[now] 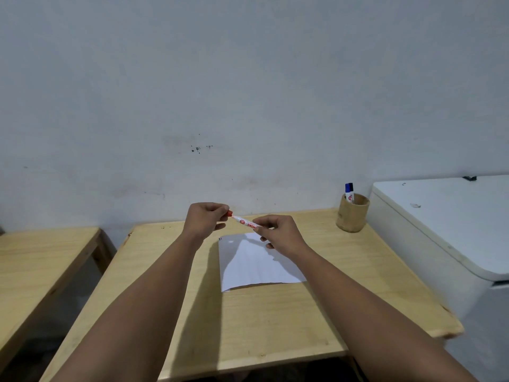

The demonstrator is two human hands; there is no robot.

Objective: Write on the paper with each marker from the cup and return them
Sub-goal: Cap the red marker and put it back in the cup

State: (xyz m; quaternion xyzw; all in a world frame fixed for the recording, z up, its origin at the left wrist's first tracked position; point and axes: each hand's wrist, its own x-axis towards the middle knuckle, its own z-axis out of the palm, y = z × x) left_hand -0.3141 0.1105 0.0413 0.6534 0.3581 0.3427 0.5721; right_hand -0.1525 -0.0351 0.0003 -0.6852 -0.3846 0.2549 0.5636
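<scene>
Wooden table (275, 312) is extending from the wall to its near edge, bare wood lying open around the white paper (256, 266) at its middle. Wooden cup (353, 213) is standing near the far right corner, holding blue-capped markers (349, 192). Left hand (205, 217) is pinching the red cap end and right hand (278, 232) is gripping the barrel of the red marker (244, 221), held above the paper's far edge.
</scene>
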